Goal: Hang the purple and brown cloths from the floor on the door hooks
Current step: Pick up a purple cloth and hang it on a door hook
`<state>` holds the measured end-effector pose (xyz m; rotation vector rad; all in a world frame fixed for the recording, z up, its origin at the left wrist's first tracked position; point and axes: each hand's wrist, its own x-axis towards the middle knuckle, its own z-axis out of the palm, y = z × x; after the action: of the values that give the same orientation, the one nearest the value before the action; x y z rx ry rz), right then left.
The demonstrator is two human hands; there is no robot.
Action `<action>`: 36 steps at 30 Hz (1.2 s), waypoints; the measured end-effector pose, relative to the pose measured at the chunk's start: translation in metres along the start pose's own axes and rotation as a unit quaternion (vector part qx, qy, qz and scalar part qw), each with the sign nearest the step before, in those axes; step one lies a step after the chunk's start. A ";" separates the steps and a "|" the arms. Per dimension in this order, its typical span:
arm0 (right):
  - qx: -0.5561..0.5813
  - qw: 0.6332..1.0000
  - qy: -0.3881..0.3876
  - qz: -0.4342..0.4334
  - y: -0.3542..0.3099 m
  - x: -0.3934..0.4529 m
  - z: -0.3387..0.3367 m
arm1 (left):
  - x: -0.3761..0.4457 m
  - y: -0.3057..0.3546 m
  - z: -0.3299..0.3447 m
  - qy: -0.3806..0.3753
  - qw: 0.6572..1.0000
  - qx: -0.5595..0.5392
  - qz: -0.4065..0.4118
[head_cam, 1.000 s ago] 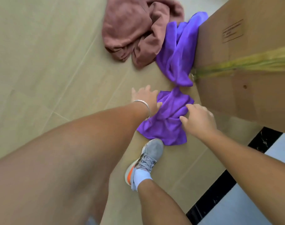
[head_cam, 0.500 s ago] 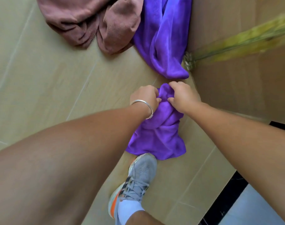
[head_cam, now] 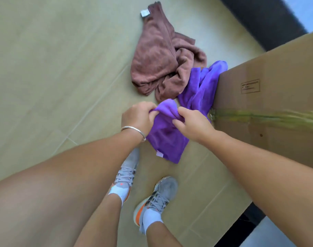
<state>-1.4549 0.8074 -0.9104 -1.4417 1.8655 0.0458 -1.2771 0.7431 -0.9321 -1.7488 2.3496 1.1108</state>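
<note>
Both bare forearms reached forward and down from the bottom corners, converging at the middle of the view. The left hand (head_cam: 138,118), a silver bangle (head_cam: 134,131) at its wrist, had its fingers curled in a pinching grip on a purple cloth (head_cam: 167,134). The right hand (head_cam: 193,122) pinched the same cloth just beside it, thumb toward the left hand.

Soft, even daylight fills the head view, with a bright bluish patch at 1 o'clock. Shadows on the floor (head_cam: 54,68) are faint. Motion blur smears the yellow-green tape (head_cam: 269,117) at 3 o'clock. Wide-angle distortion swells the forearms toward the lower edges.
</note>
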 end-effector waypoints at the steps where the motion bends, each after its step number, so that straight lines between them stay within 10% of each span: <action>1: -0.001 1.000 0.015 -0.018 -0.021 0.002 -0.013 | 0.000 -0.003 -0.023 0.023 1.000 -0.001 -0.004; 10: 0.070 0.982 0.066 -0.163 -0.200 -0.002 -0.057 | -0.043 -0.057 -0.191 0.207 0.977 0.028 -0.051; 21: -0.005 0.937 -0.300 -0.180 -0.223 -0.070 0.137 | -0.211 -0.201 -0.115 0.021 0.939 0.087 -0.331; 36: -0.212 0.960 -0.100 -0.154 -0.147 0.065 0.223 | -0.144 -0.288 0.018 0.072 0.952 0.006 -0.299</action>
<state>-1.2160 0.8041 -1.0461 -1.9273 1.5033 0.4454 -0.9873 0.8366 -1.0392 -2.3639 1.6636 0.8808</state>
